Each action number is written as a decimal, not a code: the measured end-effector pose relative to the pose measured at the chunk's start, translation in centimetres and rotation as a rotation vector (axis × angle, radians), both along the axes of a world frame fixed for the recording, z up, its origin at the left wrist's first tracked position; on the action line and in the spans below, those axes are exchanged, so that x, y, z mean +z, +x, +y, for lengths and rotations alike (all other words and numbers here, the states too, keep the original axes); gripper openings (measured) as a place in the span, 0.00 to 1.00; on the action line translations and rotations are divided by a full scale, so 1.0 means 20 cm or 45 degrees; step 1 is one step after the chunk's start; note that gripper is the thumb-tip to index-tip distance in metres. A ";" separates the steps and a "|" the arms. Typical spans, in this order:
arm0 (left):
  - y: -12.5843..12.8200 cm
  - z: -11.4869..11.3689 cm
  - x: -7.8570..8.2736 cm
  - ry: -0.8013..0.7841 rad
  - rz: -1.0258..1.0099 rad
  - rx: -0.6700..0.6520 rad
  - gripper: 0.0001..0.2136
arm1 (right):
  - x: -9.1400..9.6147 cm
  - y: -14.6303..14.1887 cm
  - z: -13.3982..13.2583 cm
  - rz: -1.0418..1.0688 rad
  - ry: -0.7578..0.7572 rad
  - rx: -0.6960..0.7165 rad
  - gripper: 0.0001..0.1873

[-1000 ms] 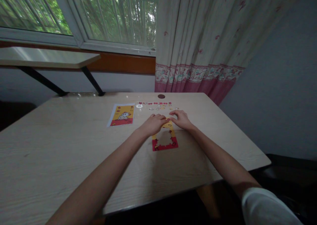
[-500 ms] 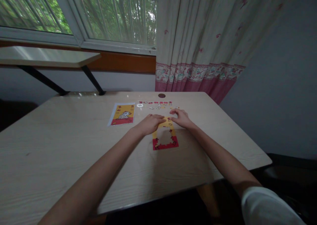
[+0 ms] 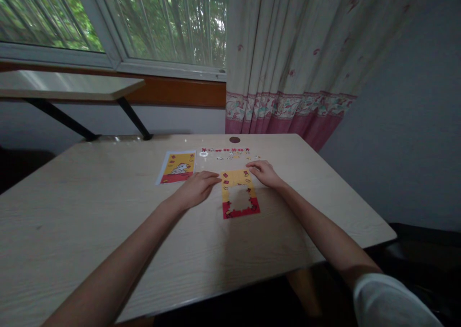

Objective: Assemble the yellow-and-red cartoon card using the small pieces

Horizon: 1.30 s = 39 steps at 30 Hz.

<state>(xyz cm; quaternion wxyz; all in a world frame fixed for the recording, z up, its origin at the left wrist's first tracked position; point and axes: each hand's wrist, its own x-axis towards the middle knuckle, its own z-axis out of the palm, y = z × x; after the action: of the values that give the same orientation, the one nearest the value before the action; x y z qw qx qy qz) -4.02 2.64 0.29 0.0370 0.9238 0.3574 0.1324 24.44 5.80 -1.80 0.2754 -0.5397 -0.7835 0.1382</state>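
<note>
A partly assembled jigsaw puzzle [image 3: 240, 212], yellow above and red below, lies flat on the table. Its middle is an uneven opening where bare tabletop shows. At its upper left edge is my left hand [image 3: 200, 188], fingers stretched out flat, fingertips beside the corner and nothing seen in them. My right hand [image 3: 266, 174] rests by the upper right corner, fingers loosely bent with the thumb a little apart. I see nothing held there. Behind the puzzle, loose jigsaw pieces [image 3: 230, 158] lie scattered in front of a row of red pieces [image 3: 226, 150].
Left of the pieces lies a reference picture [image 3: 178, 167] of a white animal on yellow and red. A round dark table grommet [image 3: 235, 139] is at the table's back edge. A raised shelf [image 3: 72, 84] stands at the back left, and a curtain [image 3: 288, 67] hangs behind.
My left hand has slid left off the puzzle's top, uncovering its upper left corner. My right hand has stayed near the upper right corner, its fingers slightly closer together.
</note>
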 end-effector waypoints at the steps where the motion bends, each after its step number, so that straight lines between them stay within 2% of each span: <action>1: 0.00 -0.01 0.00 -0.002 -0.018 -0.009 0.17 | 0.00 0.01 0.00 0.012 0.009 0.028 0.12; 5: 0.02 -0.05 -0.01 -0.021 -0.080 -0.032 0.15 | 0.02 0.04 -0.05 -0.065 0.047 0.169 0.13; 9: 0.03 -0.08 -0.01 -0.014 -0.118 -0.067 0.15 | 0.04 0.06 -0.11 -0.218 0.006 0.248 0.19; 13: 0.03 -0.10 -0.01 -0.027 -0.089 -0.118 0.16 | 0.05 0.05 -0.13 -0.245 -0.036 0.256 0.22; 39: 0.03 -0.10 -0.03 -0.025 -0.083 -0.091 0.18 | 0.06 0.06 -0.13 -0.246 0.046 0.301 0.22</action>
<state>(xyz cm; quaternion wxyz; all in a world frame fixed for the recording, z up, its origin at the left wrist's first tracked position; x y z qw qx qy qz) -3.35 0.65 -0.40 0.0626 0.9308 0.3240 0.1574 25.58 3.18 -0.68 0.1903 -0.4496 -0.8667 0.1028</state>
